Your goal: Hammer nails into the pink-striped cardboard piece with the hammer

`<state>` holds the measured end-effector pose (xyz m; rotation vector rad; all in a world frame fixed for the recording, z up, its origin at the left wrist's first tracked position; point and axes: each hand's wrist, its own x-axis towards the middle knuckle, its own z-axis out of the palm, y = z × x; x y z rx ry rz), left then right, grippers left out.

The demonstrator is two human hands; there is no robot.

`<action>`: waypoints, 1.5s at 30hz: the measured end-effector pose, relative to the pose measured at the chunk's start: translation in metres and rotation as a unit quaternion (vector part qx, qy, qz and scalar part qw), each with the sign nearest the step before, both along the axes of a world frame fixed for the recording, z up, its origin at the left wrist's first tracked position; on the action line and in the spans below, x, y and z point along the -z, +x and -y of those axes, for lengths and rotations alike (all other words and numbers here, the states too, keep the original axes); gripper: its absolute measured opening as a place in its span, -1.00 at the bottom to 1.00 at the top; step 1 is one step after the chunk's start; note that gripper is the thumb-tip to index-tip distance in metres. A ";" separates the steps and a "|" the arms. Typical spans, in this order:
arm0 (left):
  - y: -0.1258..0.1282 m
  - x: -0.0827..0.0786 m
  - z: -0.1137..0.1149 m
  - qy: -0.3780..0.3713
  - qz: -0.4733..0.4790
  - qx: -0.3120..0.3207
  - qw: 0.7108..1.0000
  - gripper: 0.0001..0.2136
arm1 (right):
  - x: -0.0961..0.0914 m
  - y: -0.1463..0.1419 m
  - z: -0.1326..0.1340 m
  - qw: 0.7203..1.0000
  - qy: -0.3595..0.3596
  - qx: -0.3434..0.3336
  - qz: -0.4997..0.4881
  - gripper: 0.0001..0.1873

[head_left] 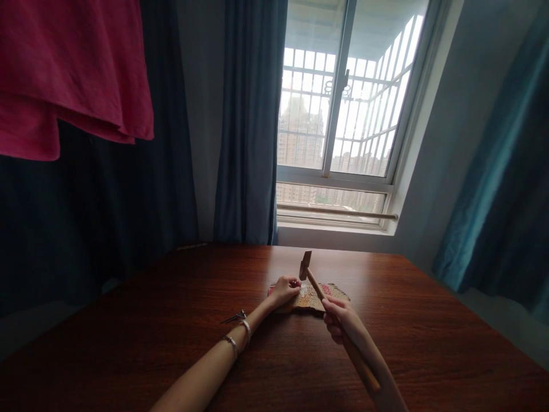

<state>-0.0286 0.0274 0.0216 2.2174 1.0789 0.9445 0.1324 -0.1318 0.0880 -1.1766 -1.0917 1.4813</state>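
My right hand [341, 320] is closed round the wooden handle of a small hammer [315, 281], whose metal head is raised just above a flat brown board [332, 293] on the table. My left hand [285, 289] rests on the board's left part, fingers pinched together right below the hammer head; what they pinch is too small to make out. The board carries a pale patch and some red marks. Two bangles circle my left wrist.
The dark wooden table [171, 343] spreads wide around the board. A small metal tool [235, 316] lies left of my left forearm. Beyond the table's far edge are a barred window [338, 114], blue curtains [249, 126], and a red cloth [72, 68] hanging at upper left.
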 end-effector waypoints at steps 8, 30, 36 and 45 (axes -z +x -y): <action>0.000 0.005 -0.003 -0.001 0.006 -0.001 1.000 -0.90 | -0.002 0.000 0.000 1.000 -0.016 0.007 -0.007 -0.63; 0.000 -0.001 0.001 0.000 -0.006 -0.001 1.000 -0.92 | 0.002 0.001 -0.001 1.000 -0.019 0.016 0.007 -0.60; 0.000 0.002 -0.001 0.000 -0.009 -0.009 1.000 -0.90 | 0.006 0.007 -0.006 0.999 -0.037 0.006 -0.003 -0.62; -0.003 0.006 -0.002 0.008 -0.002 -0.007 1.000 -0.87 | 0.014 0.036 -0.012 0.988 0.040 0.132 0.073 -0.79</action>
